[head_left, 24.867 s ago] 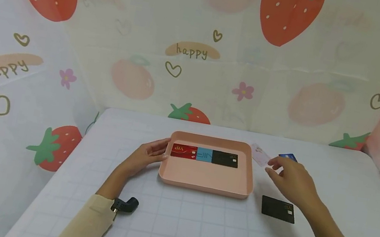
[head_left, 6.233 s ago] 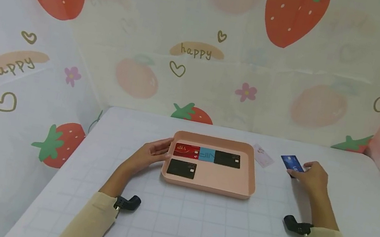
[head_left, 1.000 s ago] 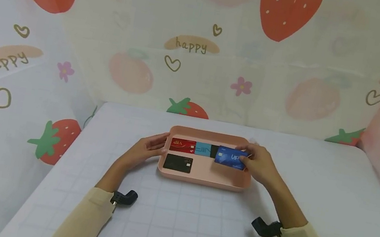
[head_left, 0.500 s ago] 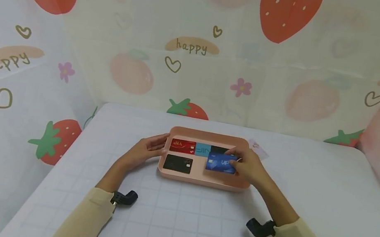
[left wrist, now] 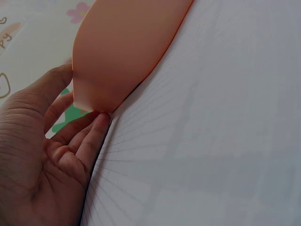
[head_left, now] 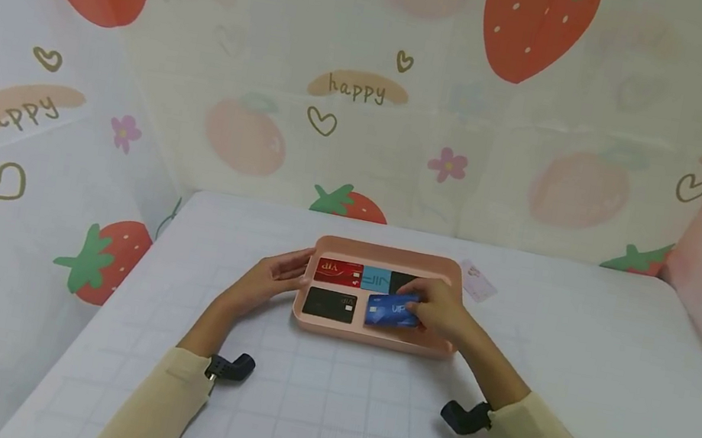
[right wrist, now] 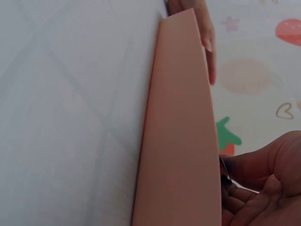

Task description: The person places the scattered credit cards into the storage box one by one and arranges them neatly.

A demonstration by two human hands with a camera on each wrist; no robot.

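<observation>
A shallow pink tray (head_left: 332, 330) rests on the table with several cards in it. My left hand (head_left: 272, 274) holds the tray's left edge, thumb at the rim (left wrist: 74, 70) and other fingers against the outer wall. My right hand (head_left: 440, 311) pinches a blue VIP card (head_left: 390, 311) by its right end, slightly tilted over the tray's front half. In the back row lie a red VIP card (head_left: 335, 271), a light blue card (head_left: 376, 279) and a black card (head_left: 402, 282) partly hidden by my right fingers. Another black card (head_left: 330, 305) lies front left.
A pale pink card (head_left: 477, 282) lies on the table just beyond the tray's right back corner. The white checked table (head_left: 318, 415) meets a strawberry-print cloth (head_left: 503, 182) behind and at the sides.
The right hand has carried the blue card left and toward the front of the tray, from over the back-row black card to beside the front black card. The left hand has stayed at the tray's edge.
</observation>
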